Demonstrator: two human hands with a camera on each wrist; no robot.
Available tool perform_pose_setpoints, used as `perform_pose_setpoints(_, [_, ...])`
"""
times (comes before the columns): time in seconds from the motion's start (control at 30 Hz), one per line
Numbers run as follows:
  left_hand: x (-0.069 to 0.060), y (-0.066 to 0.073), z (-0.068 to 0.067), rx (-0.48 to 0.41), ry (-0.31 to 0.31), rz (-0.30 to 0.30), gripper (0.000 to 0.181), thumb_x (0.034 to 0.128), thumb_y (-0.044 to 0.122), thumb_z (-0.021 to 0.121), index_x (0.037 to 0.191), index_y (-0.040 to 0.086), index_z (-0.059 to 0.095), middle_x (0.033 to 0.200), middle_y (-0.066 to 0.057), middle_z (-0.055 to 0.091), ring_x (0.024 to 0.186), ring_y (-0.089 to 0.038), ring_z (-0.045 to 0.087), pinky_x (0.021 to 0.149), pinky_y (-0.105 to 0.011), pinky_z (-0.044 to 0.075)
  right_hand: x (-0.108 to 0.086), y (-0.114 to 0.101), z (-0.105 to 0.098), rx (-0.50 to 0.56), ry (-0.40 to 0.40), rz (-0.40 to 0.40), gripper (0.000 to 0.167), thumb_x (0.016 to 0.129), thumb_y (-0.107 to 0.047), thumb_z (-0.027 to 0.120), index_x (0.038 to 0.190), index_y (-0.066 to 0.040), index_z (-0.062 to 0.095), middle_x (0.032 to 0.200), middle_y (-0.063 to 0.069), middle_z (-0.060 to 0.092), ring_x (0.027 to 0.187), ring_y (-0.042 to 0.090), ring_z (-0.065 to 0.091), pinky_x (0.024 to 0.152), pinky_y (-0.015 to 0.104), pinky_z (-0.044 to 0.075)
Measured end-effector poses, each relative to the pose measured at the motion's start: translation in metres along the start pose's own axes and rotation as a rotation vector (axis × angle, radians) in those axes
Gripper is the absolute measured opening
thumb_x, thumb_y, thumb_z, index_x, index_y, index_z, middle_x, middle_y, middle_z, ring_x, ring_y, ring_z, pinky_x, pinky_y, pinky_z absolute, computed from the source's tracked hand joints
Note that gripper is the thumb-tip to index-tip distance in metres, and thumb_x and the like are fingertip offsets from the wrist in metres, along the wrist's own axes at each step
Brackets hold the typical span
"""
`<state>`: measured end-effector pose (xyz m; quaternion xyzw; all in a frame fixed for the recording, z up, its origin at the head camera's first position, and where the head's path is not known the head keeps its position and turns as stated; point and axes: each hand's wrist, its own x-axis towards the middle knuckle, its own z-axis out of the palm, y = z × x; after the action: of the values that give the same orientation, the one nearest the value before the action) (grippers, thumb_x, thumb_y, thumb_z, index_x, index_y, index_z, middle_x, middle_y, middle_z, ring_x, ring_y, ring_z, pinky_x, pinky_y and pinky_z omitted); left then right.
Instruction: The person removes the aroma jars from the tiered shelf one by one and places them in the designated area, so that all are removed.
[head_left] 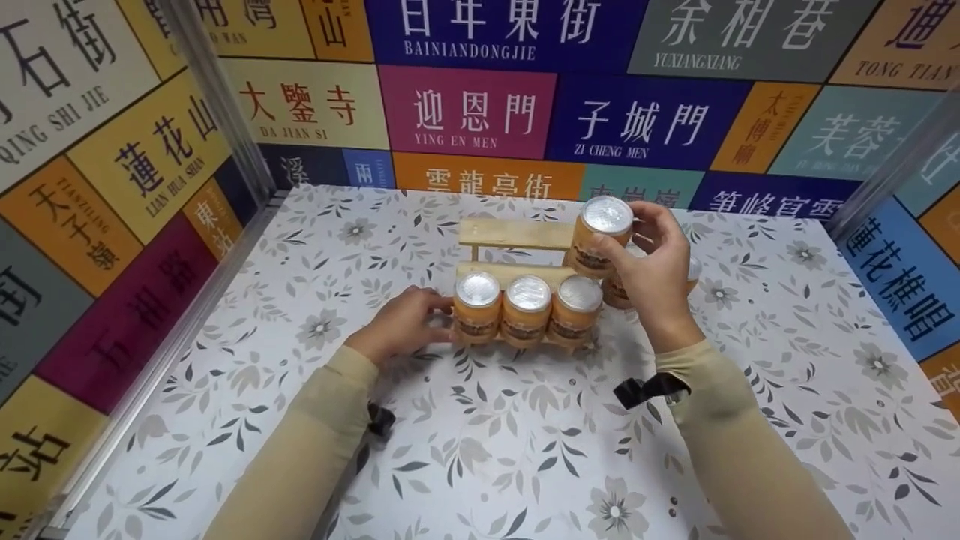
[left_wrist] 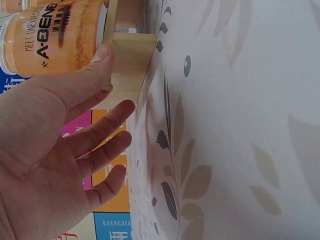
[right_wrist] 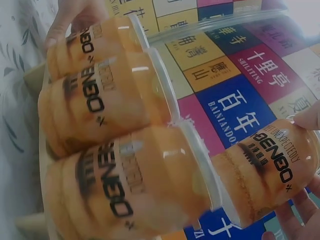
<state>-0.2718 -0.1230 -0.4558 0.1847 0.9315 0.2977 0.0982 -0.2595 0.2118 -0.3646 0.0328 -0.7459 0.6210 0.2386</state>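
A light wooden two-tier rack (head_left: 517, 234) stands on the table. Three orange cans (head_left: 527, 307) with silvery tops and "A-BENBO" lettering line its front tier. My right hand (head_left: 656, 266) grips another orange can (head_left: 589, 251) between thumb and fingers, upright above the right end of the back tier; the right wrist view shows this held can (right_wrist: 270, 170) behind the front row. My left hand (head_left: 409, 322) is at the rack's left end; in the left wrist view its thumb and index finger pinch the wooden edge (left_wrist: 111, 30) beside a can (left_wrist: 55, 37), other fingers loosely bent.
Beyond the right hand are more cans (head_left: 619, 291), partly hidden by it. A floral cloth (head_left: 525, 435) covers the table. Panels of coloured street-name signs (head_left: 465, 112) wall the back and both sides, with metal posts (head_left: 225, 97) at the corners.
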Motion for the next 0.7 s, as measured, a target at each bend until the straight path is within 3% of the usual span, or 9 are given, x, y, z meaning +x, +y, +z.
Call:
perform_pose_setpoints(0.33, [-0.001,0.001,0.004,0.023,-0.004,-0.029,0.067,0.0823,0.037,0.087,0.143,0.021,0.063,0.127,-0.002,0.069,0.119,-0.027,0.061,0.106,-0.046,0.05,-0.006,0.011,-0.034,-0.036,0.038,0.026,0.049,0.082,-0.013,0.086,0.126,-0.007,0.064,0.12,-0.003,0.065,0.11,0.014,0.061,0.103,0.031,0.046])
perform_pose_setpoints(0.7, [0.001,-0.002,-0.001,0.0,0.018,0.001,0.065,0.0813,0.04,0.088,0.138,0.015,0.067,0.132,-0.004,0.067,0.124,-0.026,0.058,0.112,-0.048,0.043,-0.009,0.025,-0.073,-0.129,0.079,0.074,0.051,0.084,-0.014,0.086,0.13,-0.012,0.063,0.126,-0.004,0.063,0.118,0.012,0.059,0.105,0.029,0.045])
